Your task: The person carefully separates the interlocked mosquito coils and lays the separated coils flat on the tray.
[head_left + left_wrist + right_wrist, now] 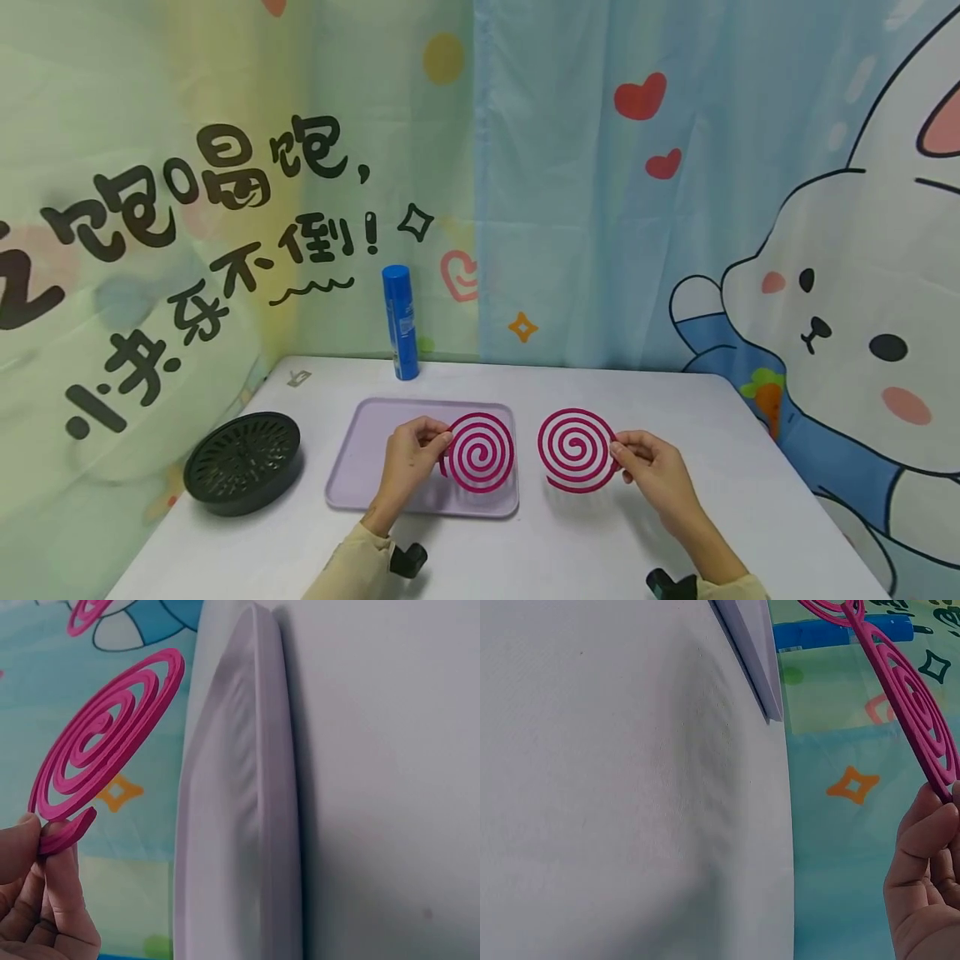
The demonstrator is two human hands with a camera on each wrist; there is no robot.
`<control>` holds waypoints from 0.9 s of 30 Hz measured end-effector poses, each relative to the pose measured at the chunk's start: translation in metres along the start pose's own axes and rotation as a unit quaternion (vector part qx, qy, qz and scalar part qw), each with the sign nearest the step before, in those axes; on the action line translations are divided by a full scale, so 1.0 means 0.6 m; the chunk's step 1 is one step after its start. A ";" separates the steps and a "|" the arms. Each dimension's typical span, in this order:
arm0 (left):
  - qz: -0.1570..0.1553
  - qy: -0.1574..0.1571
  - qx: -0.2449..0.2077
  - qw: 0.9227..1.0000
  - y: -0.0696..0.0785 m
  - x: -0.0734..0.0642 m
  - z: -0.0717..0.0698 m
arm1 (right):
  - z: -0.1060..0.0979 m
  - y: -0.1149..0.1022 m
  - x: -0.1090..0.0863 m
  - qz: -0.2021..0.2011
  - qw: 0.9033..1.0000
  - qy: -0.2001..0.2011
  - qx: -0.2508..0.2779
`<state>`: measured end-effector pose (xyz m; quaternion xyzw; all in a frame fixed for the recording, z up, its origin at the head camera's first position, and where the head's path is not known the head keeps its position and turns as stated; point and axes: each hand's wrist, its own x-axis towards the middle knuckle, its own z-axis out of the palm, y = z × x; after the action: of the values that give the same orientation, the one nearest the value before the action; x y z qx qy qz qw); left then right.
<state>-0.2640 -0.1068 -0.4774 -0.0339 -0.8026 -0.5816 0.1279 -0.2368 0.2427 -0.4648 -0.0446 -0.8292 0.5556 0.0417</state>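
My left hand (408, 462) pinches a pink mosquito coil (481, 455) by its outer edge, thumb and fingers on its left side. The coil is held up on edge above the right part of a pale purple tray (356, 479). In the left wrist view, the short outer tail of this coil (71, 834) lies between thumb and finger. Opposite it, my right hand (660, 471) pinches a second pink coil (576, 446) at its right edge, raised over the white table to the right of the tray. The two coils are apart, with a narrow gap between them.
A black round slotted holder (243, 458) sits on the white table (585, 550) at the left. Behind the tray stands a blue capped can (401, 325). A small flat metal piece (298, 378) lies near the back left corner. A printed curtain (555, 183) hangs behind.
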 end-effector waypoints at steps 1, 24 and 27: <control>-0.001 0.001 0.001 1.000 -0.002 0.000 -0.002 | 0.001 0.000 0.000 -0.001 1.000 -0.003 0.003; -0.042 0.040 0.002 0.998 -0.037 -0.003 -0.046 | 0.070 -0.015 0.017 -0.003 0.999 -0.027 0.019; -0.050 0.049 0.004 0.998 -0.043 -0.004 -0.051 | 0.082 -0.018 0.021 -0.004 0.999 -0.028 0.020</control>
<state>-0.2619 -0.1438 -0.4926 0.0353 -0.7985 -0.5850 0.1378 -0.2552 0.1951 -0.4730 -0.0249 -0.8188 0.5732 0.0216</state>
